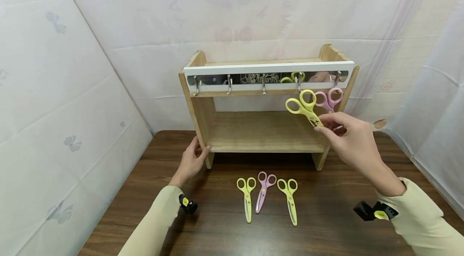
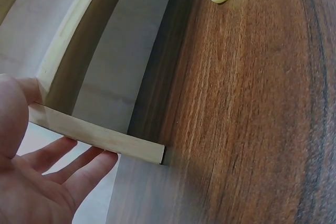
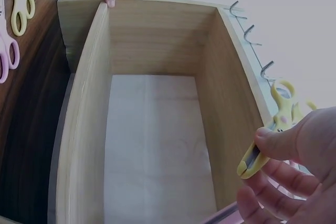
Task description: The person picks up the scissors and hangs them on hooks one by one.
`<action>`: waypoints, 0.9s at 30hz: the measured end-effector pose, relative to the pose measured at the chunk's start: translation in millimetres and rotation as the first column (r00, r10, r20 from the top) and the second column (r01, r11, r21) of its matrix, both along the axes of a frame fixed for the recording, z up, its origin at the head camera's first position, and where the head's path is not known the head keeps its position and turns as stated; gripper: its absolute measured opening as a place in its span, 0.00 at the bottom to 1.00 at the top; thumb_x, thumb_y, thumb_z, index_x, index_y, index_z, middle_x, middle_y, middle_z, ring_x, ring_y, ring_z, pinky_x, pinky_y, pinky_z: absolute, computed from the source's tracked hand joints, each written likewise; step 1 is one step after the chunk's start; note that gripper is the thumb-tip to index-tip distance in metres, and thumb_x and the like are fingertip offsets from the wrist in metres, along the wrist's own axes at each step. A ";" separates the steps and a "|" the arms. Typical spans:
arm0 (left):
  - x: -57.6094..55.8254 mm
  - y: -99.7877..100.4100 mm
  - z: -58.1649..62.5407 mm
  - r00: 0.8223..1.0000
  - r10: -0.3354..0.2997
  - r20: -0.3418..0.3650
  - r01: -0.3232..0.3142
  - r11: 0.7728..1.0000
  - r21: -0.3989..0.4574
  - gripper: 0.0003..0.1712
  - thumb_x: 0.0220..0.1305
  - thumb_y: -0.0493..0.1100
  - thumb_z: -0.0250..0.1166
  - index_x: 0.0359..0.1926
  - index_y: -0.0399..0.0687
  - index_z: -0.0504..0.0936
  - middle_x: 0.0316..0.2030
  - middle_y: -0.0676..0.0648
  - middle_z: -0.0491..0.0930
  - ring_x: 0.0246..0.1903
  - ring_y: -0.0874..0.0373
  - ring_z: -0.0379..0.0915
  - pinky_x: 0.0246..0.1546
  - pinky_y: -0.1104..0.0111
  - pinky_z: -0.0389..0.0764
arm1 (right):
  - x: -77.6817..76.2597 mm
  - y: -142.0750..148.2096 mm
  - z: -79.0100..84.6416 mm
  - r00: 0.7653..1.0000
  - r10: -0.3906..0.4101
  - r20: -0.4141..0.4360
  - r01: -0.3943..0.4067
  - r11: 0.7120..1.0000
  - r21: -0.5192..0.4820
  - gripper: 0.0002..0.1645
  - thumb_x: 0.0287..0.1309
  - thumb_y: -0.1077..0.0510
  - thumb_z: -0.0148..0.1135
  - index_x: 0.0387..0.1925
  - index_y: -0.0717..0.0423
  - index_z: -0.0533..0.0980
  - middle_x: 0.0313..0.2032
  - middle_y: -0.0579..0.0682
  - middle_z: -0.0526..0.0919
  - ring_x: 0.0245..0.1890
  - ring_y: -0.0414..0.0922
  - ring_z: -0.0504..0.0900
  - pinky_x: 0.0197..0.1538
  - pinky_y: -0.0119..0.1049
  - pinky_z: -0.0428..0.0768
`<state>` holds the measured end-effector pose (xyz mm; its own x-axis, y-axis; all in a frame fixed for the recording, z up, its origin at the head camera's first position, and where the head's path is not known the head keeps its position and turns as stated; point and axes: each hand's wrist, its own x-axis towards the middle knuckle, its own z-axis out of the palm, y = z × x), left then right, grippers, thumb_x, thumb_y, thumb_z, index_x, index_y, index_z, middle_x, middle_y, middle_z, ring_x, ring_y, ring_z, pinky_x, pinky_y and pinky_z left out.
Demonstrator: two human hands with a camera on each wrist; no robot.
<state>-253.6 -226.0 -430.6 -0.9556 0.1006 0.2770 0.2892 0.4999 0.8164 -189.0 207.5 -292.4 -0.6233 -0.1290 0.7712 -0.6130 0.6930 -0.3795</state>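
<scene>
My right hand (image 1: 353,139) pinches yellow scissors (image 1: 308,107) by the blade end between thumb and fingers. Their finger loops point up, just below the fourth hook (image 1: 299,82) of a white hook rail (image 1: 232,68). Pink scissors (image 1: 329,99) hang from the rightmost hook, their lower part hidden behind the right hand. The rail runs along the top front of a wooden shelf (image 1: 261,127). Low on its left side, my left hand (image 1: 190,161) grips the side panel (image 2: 100,134), thumb at the front and fingers on the outer face.
On the brown table (image 1: 224,240) in front of the shelf lie yellow scissors (image 1: 247,197), pink scissors (image 1: 264,192) and another yellow pair (image 1: 290,199), loops toward the shelf. Several hooks left of the held scissors carry nothing. Pale curtains (image 1: 145,46) stand behind and beside the table.
</scene>
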 end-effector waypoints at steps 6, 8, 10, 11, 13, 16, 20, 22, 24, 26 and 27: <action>-0.9 -2.0 -1.8 1.000 -0.003 -0.016 0.003 1.000 0.003 0.35 0.79 0.48 0.59 0.79 0.50 0.58 0.65 0.33 0.73 0.59 0.36 0.77 0.52 0.46 0.84 | -3.3 -4.4 -1.4 0.999 -0.012 0.046 0.013 1.000 -0.021 0.12 0.52 0.66 0.79 0.39 0.57 0.87 0.29 0.49 0.88 0.24 0.28 0.78 0.29 0.16 0.73; -1.3 -2.4 -3.2 1.000 -0.003 -0.017 0.003 1.000 0.006 0.35 0.79 0.48 0.59 0.79 0.50 0.58 0.65 0.33 0.73 0.58 0.35 0.77 0.52 0.46 0.84 | -4.1 -5.6 -1.5 0.998 -0.014 0.058 0.016 1.000 -0.023 0.12 0.52 0.65 0.79 0.40 0.57 0.87 0.28 0.48 0.88 0.23 0.30 0.77 0.27 0.17 0.72; -2.0 -2.2 -4.6 1.000 -0.004 -0.018 0.004 1.000 0.009 0.35 0.79 0.48 0.58 0.79 0.49 0.57 0.64 0.32 0.74 0.58 0.34 0.77 0.52 0.45 0.84 | -4.6 -6.8 -1.3 0.998 -0.019 0.066 0.021 0.999 -0.027 0.12 0.53 0.64 0.80 0.40 0.56 0.88 0.27 0.48 0.87 0.22 0.31 0.77 0.26 0.19 0.71; -2.3 -1.8 -5.1 1.000 -0.004 -0.016 0.004 1.000 0.011 0.35 0.79 0.48 0.58 0.79 0.49 0.57 0.64 0.31 0.73 0.58 0.34 0.77 0.52 0.44 0.83 | -4.8 -7.4 -1.0 0.997 -0.020 0.068 0.022 0.999 -0.030 0.12 0.53 0.64 0.80 0.40 0.56 0.88 0.26 0.48 0.86 0.22 0.32 0.76 0.26 0.19 0.70; -2.0 -0.3 -5.1 1.000 -0.002 -0.017 0.002 1.000 0.018 0.34 0.79 0.46 0.58 0.79 0.48 0.57 0.64 0.30 0.73 0.58 0.32 0.77 0.52 0.43 0.83 | -5.5 -8.7 -0.7 0.997 -0.020 0.074 0.023 0.999 -0.035 0.11 0.53 0.63 0.80 0.40 0.56 0.88 0.25 0.48 0.86 0.21 0.33 0.76 0.25 0.20 0.70; 1.6 3.8 -0.1 1.000 0.003 -0.014 -0.003 1.000 0.028 0.34 0.80 0.43 0.58 0.79 0.45 0.57 0.64 0.28 0.72 0.58 0.30 0.76 0.52 0.40 0.82 | -6.5 -10.8 -1.6 0.996 -0.016 0.083 0.020 0.999 -0.048 0.11 0.53 0.62 0.80 0.40 0.56 0.88 0.24 0.48 0.86 0.21 0.33 0.75 0.25 0.19 0.69; 14.2 10.3 17.1 1.000 0.003 -0.012 -0.003 1.000 0.025 0.34 0.79 0.39 0.57 0.79 0.39 0.57 0.63 0.26 0.72 0.57 0.28 0.76 0.51 0.41 0.82 | -8.5 -15.0 -5.4 0.995 -0.009 0.097 0.015 0.998 -0.057 0.11 0.53 0.62 0.80 0.40 0.57 0.88 0.26 0.48 0.87 0.23 0.30 0.77 0.27 0.17 0.71; 19.4 12.6 24.4 1.000 -0.003 -0.015 0.003 1.000 0.023 0.33 0.79 0.38 0.57 0.78 0.38 0.58 0.63 0.26 0.73 0.57 0.28 0.76 0.52 0.41 0.82 | -9.4 -17.4 -7.5 0.995 -0.012 0.103 0.019 0.998 -0.060 0.11 0.53 0.61 0.80 0.39 0.57 0.88 0.27 0.48 0.88 0.23 0.29 0.77 0.29 0.16 0.72; 21.2 13.5 27.4 1.000 -0.003 -0.013 0.004 1.000 0.026 0.33 0.79 0.38 0.58 0.78 0.38 0.58 0.62 0.26 0.73 0.57 0.28 0.76 0.52 0.41 0.82 | -10.7 -19.4 -9.4 0.994 -0.012 0.107 0.019 0.998 -0.065 0.11 0.53 0.62 0.80 0.39 0.58 0.88 0.28 0.49 0.88 0.24 0.28 0.78 0.30 0.16 0.73; 14.8 9.3 18.7 1.000 -0.005 -0.015 0.006 1.000 0.024 0.34 0.79 0.42 0.58 0.78 0.41 0.58 0.63 0.29 0.73 0.57 0.30 0.76 0.52 0.42 0.82 | -11.9 -21.0 -10.9 0.994 -0.012 0.106 0.020 0.997 -0.071 0.11 0.53 0.62 0.80 0.39 0.58 0.88 0.28 0.49 0.88 0.24 0.27 0.78 0.30 0.15 0.73; 11.0 7.2 13.7 1.000 -0.006 -0.015 0.007 1.000 0.024 0.34 0.79 0.44 0.59 0.79 0.43 0.58 0.63 0.29 0.73 0.58 0.31 0.76 0.52 0.42 0.82 | -12.4 -21.6 -11.6 0.994 -0.012 0.110 0.020 0.997 -0.075 0.11 0.54 0.62 0.80 0.39 0.59 0.88 0.28 0.49 0.88 0.24 0.27 0.78 0.30 0.15 0.73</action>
<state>-242.6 -218.8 -417.0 -0.9506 0.1001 0.2940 0.3050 0.4782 0.8236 -201.4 185.9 -304.0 -0.7063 -0.0616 0.7052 -0.5536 0.6690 -0.4960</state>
